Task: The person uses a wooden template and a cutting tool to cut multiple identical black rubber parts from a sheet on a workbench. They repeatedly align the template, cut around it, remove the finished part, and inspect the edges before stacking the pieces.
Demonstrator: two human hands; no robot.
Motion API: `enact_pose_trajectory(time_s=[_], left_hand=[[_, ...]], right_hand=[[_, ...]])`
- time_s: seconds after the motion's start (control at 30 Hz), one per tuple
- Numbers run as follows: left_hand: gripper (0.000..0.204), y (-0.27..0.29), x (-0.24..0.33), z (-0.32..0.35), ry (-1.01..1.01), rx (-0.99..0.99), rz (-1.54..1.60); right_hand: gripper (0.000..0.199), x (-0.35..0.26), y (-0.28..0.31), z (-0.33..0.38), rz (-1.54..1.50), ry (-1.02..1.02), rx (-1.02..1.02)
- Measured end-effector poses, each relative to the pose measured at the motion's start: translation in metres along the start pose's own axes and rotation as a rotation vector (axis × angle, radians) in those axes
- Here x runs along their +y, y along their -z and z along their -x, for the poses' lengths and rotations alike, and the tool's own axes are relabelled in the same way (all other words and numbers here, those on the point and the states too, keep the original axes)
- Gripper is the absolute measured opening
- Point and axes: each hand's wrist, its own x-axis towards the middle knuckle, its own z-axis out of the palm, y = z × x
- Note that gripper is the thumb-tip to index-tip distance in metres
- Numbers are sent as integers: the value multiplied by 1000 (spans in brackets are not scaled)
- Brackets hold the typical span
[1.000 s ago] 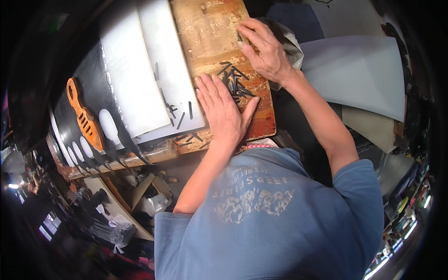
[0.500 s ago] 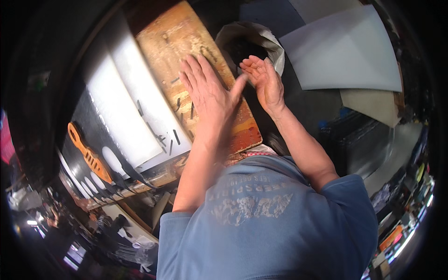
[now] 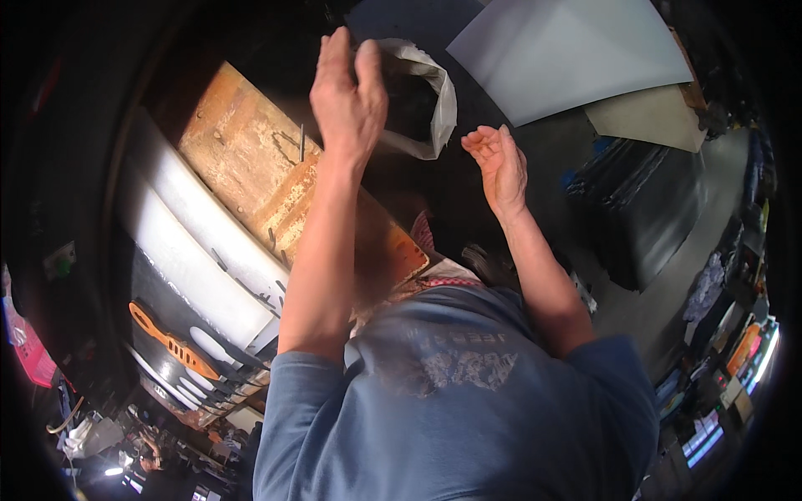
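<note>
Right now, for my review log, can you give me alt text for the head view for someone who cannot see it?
A person in a blue T-shirt raises both bare hands above a worn wooden board: the left hand reaches toward the mouth of a white bag, the right hand hangs open beside it. An orange-handled tool lies lower left, and a pale sheet upper right.

Our left hand point(image 3: 347, 96) hovers above the far end of the wooden board point(image 3: 251, 159), and the open bag point(image 3: 422, 100) sits just to its right. Our right hand point(image 3: 497, 163) hangs right of the bag and nearer to us. Beyond the right hand lies a large flat sheet point(image 3: 576, 50). Left of the board lie pale slabs point(image 3: 200, 259), and left of those lies a knife point(image 3: 171, 342).
</note>
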Motion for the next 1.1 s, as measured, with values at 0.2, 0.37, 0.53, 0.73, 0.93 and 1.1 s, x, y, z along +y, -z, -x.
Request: enact_pose_trajectory(time_s=[0.2, 0.37, 0.53, 0.73, 0.93, 1.1], left_hand=[[50, 136, 10, 51, 20, -93, -378], [68, 148, -11, 86, 283, -256, -787], [63, 67, -13, 57, -50, -162, -663], [60, 101, 39, 75, -48, -189, -122], [48, 261, 34, 150, 111, 17, -287], [37, 421, 22, 227, 109, 326, -503]], right_hand=[[43, 12, 8, 2, 58, -58, 51], [41, 24, -21, -2, 99, -93, -36], [38, 34, -55, -6, 177, -57, -138], [30, 21, -71, -5, 316, -71, -89], [15, 18, -134, 19, 338, 208, -378], [12, 47, -235, 102, 585, 351, -672]])
